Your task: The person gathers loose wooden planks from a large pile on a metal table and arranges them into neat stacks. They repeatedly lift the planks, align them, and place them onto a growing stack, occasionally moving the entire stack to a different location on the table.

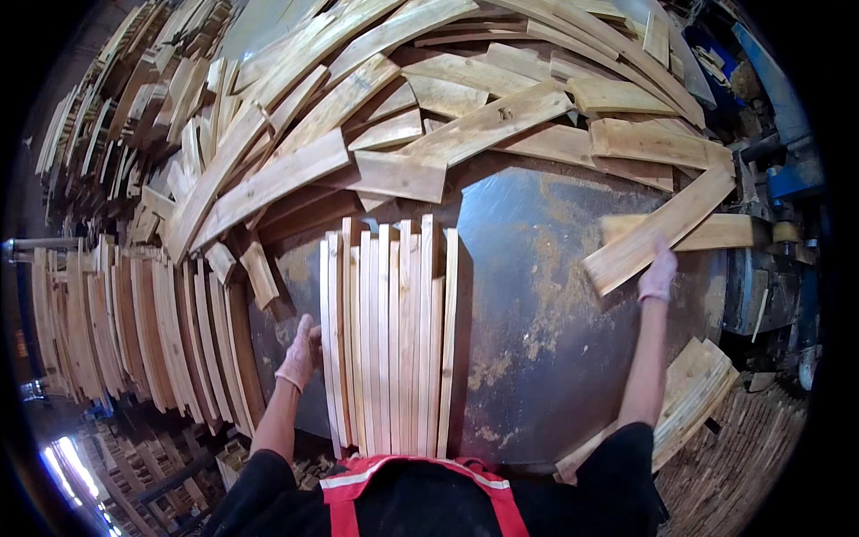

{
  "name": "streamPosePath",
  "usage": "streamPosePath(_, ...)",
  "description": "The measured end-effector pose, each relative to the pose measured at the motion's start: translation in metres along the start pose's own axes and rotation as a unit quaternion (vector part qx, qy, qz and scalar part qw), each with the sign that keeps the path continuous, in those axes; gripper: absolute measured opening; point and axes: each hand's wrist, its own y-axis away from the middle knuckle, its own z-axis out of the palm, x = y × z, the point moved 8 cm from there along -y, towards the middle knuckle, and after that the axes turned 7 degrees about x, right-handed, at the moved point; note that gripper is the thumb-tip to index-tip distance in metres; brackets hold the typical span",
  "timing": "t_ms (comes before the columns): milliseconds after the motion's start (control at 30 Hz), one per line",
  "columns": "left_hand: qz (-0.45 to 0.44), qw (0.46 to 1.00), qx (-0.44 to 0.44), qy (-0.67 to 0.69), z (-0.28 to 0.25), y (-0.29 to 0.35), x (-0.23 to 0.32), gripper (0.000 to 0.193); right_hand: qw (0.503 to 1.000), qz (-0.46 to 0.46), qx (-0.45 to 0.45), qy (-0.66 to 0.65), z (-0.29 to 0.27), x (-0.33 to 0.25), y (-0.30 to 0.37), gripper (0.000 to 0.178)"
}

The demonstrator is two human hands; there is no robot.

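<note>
Both my hands wear pale pinkish gloves. My right hand [659, 271] is closed on the lower edge of a wooden board [660, 231] at the right of the metal table [537, 322]. This board lies slantwise across another, slightly blurred board [738, 233]. In front of me a row of narrow boards [394, 336] stands on edge, packed side by side, their far ends uneven. My left hand [301, 351] is at the left side of that row, thumb and fingers apart, holding nothing. Whether its fingertips touch the outermost board I cannot tell.
A loose heap of boards [403, 107] covers the table's far side. At the left stands a long row of stacked boards [134, 331], with more stacks [134, 107] behind. Blue machinery [796, 174] borders the right edge. Several boards [693, 403] lie near my right elbow.
</note>
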Motion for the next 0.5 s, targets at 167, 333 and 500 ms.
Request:
streamPosePath(167,-0.011,0.997,0.001,-0.076,-0.024,-0.012,-0.008,0.059,0.96,-0.096,-0.121,0.232,-0.024,0.035,0.227,0.05)
streamPosePath(333,0.12,0.962,0.114,-0.218,0.009,0.019,0.01,0.081,0.818,-0.033,-0.169,0.548,-0.05,0.075,0.42,0.063)
streamPosePath(500,0.046,0.992,0.084,-0.081,0.028,0.031,-0.02,0.09,0.781,-0.249,-0.345,0.457,0.02,0.094,0.494,0.069)
